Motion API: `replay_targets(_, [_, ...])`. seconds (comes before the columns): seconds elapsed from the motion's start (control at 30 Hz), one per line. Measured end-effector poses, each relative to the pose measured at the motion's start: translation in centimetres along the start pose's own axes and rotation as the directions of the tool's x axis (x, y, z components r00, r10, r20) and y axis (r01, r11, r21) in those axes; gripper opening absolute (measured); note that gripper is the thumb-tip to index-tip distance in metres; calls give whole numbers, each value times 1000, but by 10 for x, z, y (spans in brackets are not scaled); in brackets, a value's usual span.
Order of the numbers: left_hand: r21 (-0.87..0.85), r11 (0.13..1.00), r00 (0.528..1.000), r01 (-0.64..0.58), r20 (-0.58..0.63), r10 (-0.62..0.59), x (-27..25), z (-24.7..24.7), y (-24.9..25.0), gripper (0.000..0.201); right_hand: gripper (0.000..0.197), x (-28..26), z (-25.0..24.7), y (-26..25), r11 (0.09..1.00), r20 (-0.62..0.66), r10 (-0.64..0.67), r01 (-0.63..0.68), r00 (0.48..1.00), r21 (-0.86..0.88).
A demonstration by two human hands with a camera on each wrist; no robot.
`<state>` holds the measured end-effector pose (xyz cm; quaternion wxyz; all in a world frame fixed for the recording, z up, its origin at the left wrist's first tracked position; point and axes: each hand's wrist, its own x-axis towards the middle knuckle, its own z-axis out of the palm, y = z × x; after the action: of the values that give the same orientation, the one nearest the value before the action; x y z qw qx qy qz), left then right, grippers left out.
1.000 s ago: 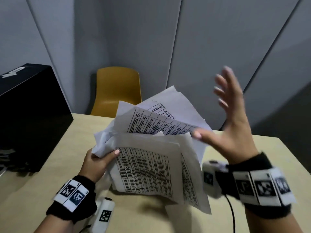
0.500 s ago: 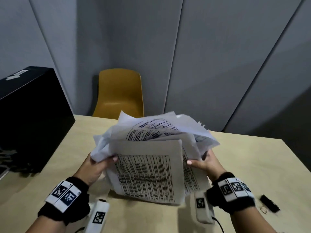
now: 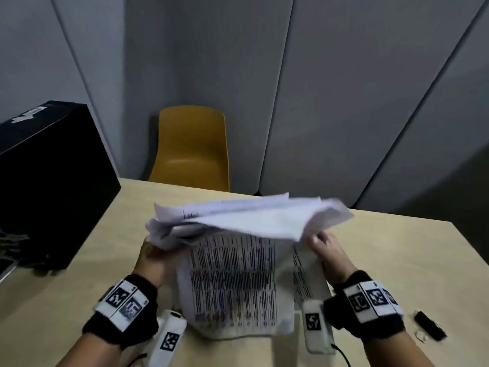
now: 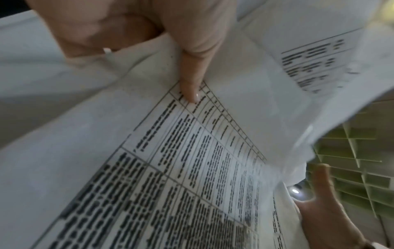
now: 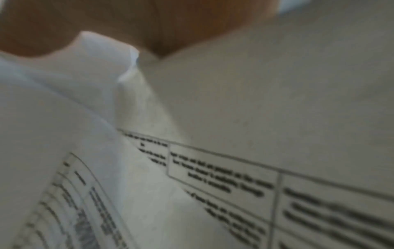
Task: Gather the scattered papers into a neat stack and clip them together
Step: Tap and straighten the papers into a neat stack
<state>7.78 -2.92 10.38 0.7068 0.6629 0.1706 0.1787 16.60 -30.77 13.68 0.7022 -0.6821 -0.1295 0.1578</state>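
Observation:
A loose bundle of white printed papers [image 3: 232,276] is held over the wooden table [image 3: 397,255], its lower edge near the tabletop. The upper sheets flop forward, blurred. My left hand [image 3: 154,252] grips the bundle's left edge; its thumb [image 4: 189,79] presses on a printed table of the papers [image 4: 170,168]. My right hand [image 3: 324,243] grips the right edge, fingers curled round the sheets. The right wrist view is filled by blurred papers [image 5: 234,176] close up. A small black clip [image 3: 430,324] lies on the table just right of my right wrist.
A large black box [image 3: 53,181] stands on the table's left side. A yellow chair [image 3: 190,149] sits behind the far edge, against grey wall panels. A small round object [image 3: 420,337] lies beside the clip.
My right hand came down from raised and open and took hold of the papers' right edge. The bundle sank lower and its upper sheets folded forward.

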Motion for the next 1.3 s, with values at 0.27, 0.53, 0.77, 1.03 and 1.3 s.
replay_targets(0.27, [-36, 989, 989, -147, -40, 145, -5, 13, 4, 27, 34, -15, 22, 7, 998, -71, -42, 38, 997, -55])
replay_targets(0.53, [-91, 984, 987, -150, 47, 155, -3, 1, 1, 96, 80, -33, -11, 26, 996, -29, 93, -93, 995, 16])
replay_targets(0.77, [-214, 953, 976, -216, -19, 217, -9, 16, 20, 57, 34, -21, 7, 17, 964, -198, -187, 141, 962, -227])
replay_targets(1.03, [212, 900, 884, -381, -202, 422, 6, -13, 9, 24, 45, -13, 1, 23, 998, -275, -52, 44, 960, -34])
replay_targets(1.3, [157, 973, 975, 170, -171, -143, -3, -19, -66, 20, 23, -7, 6, 20, 984, -233, -174, 179, 957, 1])
